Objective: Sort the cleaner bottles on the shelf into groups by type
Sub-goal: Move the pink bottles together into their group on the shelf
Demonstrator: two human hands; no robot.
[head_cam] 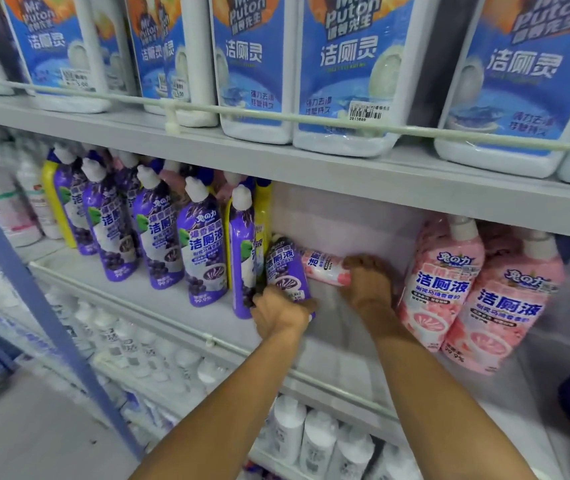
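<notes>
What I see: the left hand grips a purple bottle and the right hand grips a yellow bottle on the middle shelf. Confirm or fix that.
One fix: in the head view the right hand grips a pink bottle, not yellow. The left hand does grip a purple bottle.

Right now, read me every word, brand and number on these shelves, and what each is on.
"Mr Puton": white jugs, top shelf.
"洁厕灵": same jugs.
"2013089": barcode sticker on one jug.
"兔の力": standing pink bottles.
"洁厕液": standing pink bottles, standing purple bottles, and the purple bottle the left hand grips.
"99.9%": standing purple bottles.
Price stickers, small print, and the lying pink bottle the right hand holds: too blurred.
</notes>
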